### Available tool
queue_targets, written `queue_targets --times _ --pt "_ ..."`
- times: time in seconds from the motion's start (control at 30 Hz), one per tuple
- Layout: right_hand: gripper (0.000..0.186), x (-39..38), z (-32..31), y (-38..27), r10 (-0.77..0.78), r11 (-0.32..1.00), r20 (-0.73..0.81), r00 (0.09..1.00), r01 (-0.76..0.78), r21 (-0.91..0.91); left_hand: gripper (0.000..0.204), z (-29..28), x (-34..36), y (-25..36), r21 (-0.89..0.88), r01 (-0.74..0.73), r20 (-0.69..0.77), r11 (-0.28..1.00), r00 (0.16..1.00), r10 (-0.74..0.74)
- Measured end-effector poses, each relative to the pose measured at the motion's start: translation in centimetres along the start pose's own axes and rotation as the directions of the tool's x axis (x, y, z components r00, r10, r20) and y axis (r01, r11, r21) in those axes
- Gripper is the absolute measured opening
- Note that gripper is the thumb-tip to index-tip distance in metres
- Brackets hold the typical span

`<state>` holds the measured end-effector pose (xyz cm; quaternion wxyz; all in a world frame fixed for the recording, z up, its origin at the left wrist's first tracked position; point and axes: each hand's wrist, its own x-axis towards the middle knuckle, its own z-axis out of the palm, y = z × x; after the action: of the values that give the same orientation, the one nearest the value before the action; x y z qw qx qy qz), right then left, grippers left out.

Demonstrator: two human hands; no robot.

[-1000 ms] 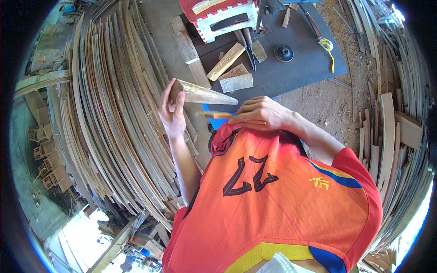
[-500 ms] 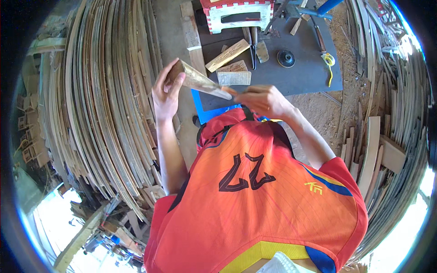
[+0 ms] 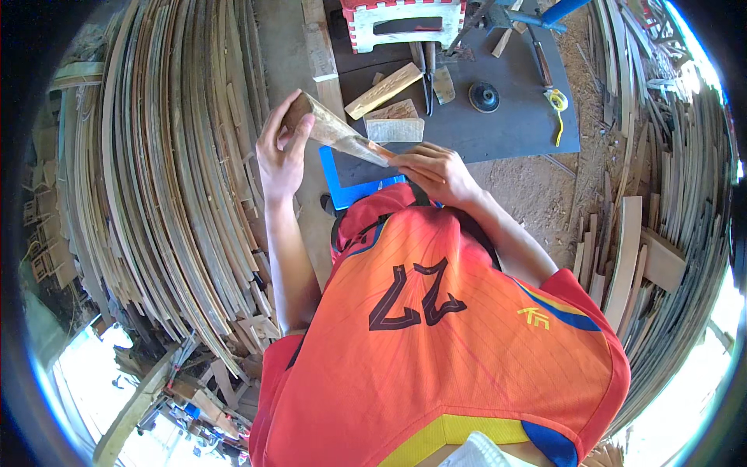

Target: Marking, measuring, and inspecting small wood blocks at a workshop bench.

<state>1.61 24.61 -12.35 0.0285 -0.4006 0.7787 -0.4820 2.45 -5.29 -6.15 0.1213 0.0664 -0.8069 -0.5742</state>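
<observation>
In my left hand (image 3: 282,152) is a tapered wooden block (image 3: 333,131), gripped at its wide end between thumb and fingers and raised above the table's near edge. My right hand (image 3: 436,173) is closed at the narrow end. Its fingers pinch a thin orange-brown piece (image 3: 378,150) that lies against the wood; its exact kind is too small to make out. Beyond the block, a pale wooden block (image 3: 394,130) and a longer yellowish wooden piece (image 3: 384,89) rest on the dark tabletop (image 3: 513,128).
A red-and-white stool (image 3: 408,23) stands at the back, near a blue metal tool (image 3: 545,19). A round black disc (image 3: 484,97) and a yellow tape measure (image 3: 557,100) lie to the right. A blue angled frame (image 3: 338,187) is near my lap. Stacked planks (image 3: 179,171) line the left side.
My right hand has shifted slightly left along the block's narrow end and is less blurred. My left hand keeps its hold on the block. The view has moved a little.
</observation>
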Motion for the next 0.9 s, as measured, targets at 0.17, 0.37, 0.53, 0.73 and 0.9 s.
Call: queue_targets --times 0.17,0.37,0.53,0.73,0.9 --pt "0.024 -1.3 0.9 -1.1 0.103 0.995 -0.045 0.994 -0.102 0.010 0.044 -0.6 0.2 -0.7 -0.003 -0.014 0.004 1.000 1.000 0.014" --pt "0.025 -1.6 -0.8 -0.9 0.127 0.974 0.176 0.976 -0.156 0.166 0.046 0.1 -0.1 -0.4 -0.075 -0.038 0.029 0.996 0.999 0.041" --pt "0.029 -2.4 -0.4 0.7 0.159 0.978 0.186 0.970 -0.180 0.101 0.046 -0.3 -0.1 -0.5 -0.055 0.013 0.018 0.998 1.000 -0.012" --pt "0.027 -3.4 2.2 1.9 0.194 0.981 -0.085 0.977 -0.193 0.021 0.045 -1.1 0.2 -1.0 -0.005 0.022 0.003 1.000 1.000 -0.022" --pt "0.026 -4.1 0.8 2.5 0.050 0.994 0.047 0.998 -0.055 0.096 0.046 -0.9 -1.1 -0.6 -0.024 0.042 -0.002 0.999 0.999 -0.042"
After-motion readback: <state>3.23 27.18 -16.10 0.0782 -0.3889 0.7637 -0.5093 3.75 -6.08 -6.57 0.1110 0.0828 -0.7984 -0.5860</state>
